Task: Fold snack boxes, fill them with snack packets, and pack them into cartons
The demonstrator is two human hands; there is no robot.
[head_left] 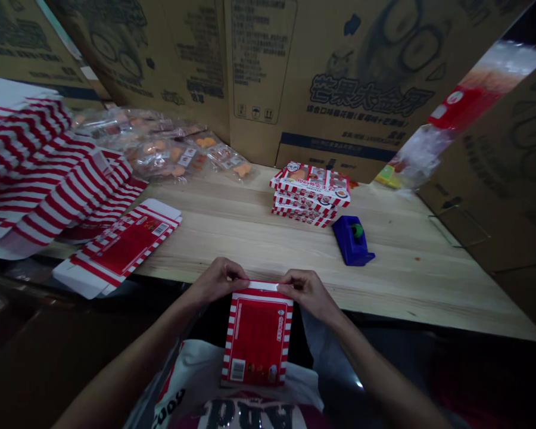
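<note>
A red box with red-and-white striped edges (258, 335) stands against my lap, its back face toward me. My left hand (218, 279) pinches the box's top left corner, fingers closed on the white end flap. My right hand (307, 290) grips the top right corner the same way. Both hands sit at the near edge of the wooden table (259, 238).
A stack of finished striped boxes (310, 193) and a blue tape dispenser (352, 240) sit mid-table. Flat striped box blanks (120, 245) and a larger pile (40, 173) lie at left. Clear snack packets (165, 149) lie at the back. Brown cartons (339, 77) wall the table.
</note>
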